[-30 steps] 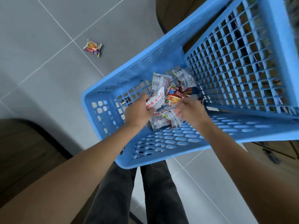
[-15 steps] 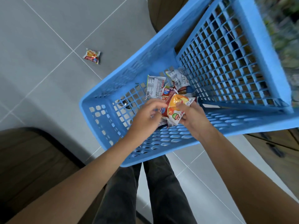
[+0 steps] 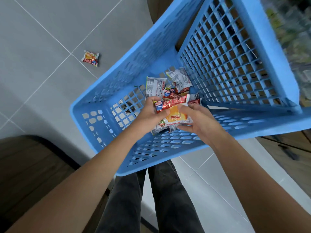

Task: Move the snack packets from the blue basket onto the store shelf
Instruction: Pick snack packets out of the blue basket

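A blue lattice basket [image 3: 101,125] tilts in front of me, with several snack packets [image 3: 155,85] gathered in its low corner. Both hands are inside it. My left hand [image 3: 151,113] pinches the left end of a small stack of packets, whose top one [image 3: 173,110] is red, white and orange with a cake picture. My right hand [image 3: 198,121] grips the same stack from the right side and beneath. The stack is raised a little above the loose packets behind it.
One stray snack packet [image 3: 90,58] lies on the grey tiled floor left of the basket. Dark wooden furniture [image 3: 25,165] sits at lower left. Blurred shelf goods [image 3: 294,39] show at the upper right edge. My dark trousers [image 3: 151,199] are below the basket.
Both hands have gathered packets from the pile and lifted them together; the orange-and-red packet now faces up between the hands. The view has shifted slightly.
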